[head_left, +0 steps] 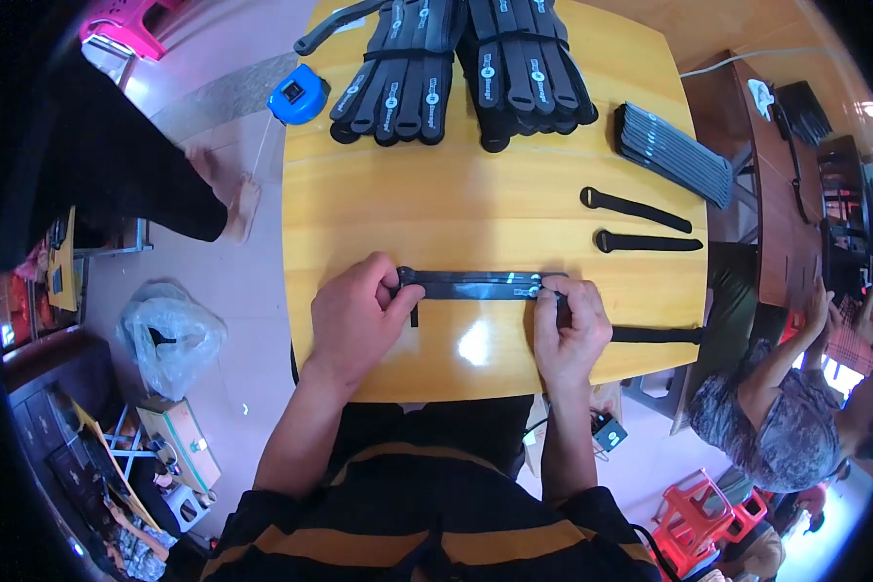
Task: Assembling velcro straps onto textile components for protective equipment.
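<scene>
1. The left hand (354, 315) rests on the yellow wooden table (456, 209), its fingers curled and its thumb and forefinger pinched on the left end of a black strap (470, 284), where a small loop sits
2. The right hand (570, 325) is curled in the same way, its fingertips closed on the right end of that strap, beside a small buckle-like piece; how tightly it grips is hard to judge from above
3. The strap lies flat and stretched straight between the two hands, near the front edge of the table, running left to right
4. Another black strap (656, 335) lies just beside the right hand and reaches to the table's right edge
5. Two single loose straps (640, 225) lie further back on the right, side by side and apart from the hands
6. A tight stack of straps (676, 152) sits near the right rear edge
7. Two big bundles of black straps (466, 68) lie at the far end of the table, touching each other
8. A blue tape measure (299, 95) sits at the table's rear left corner
9. Another person (795, 417) sits to the right, below the table's level
</scene>
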Demonstrator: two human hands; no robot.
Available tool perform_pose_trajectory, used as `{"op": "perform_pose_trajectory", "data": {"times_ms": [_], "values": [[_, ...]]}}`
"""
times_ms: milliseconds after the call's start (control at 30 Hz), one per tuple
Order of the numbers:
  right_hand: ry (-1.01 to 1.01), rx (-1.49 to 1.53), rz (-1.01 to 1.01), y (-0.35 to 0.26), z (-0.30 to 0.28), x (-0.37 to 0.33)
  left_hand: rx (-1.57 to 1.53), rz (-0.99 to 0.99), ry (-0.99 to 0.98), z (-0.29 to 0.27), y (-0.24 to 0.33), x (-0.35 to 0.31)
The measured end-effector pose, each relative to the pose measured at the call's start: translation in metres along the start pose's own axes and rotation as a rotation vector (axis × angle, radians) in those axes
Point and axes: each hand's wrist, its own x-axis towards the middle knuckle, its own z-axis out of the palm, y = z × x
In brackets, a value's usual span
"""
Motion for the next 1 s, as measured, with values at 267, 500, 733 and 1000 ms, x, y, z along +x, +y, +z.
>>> {"op": "perform_pose_trajectory", "data": {"times_ms": [267, 500, 733, 1000], "values": [[0.014, 0.001, 0.016, -0.006, -0.003, 0.004, 0.017, 0.024, 0.013, 0.001, 0.001, -0.001], [-0.02, -0.16, -0.031, -0.003, -0.007, 0.007, -0.011, 0.084, 0.068, 0.002, 0.0, 0.001], [-0.022, -0.227, 0.129, -0.013, -0.013, 0.01, -0.015, 0.065, 0.048, -0.001, 0.002, 0.001], [-0.215, -0.047, -0.395, -0.038, 0.022, -0.021, 0.018, 0.065, 0.02, 0.002, -0.003, 0.001]]}}
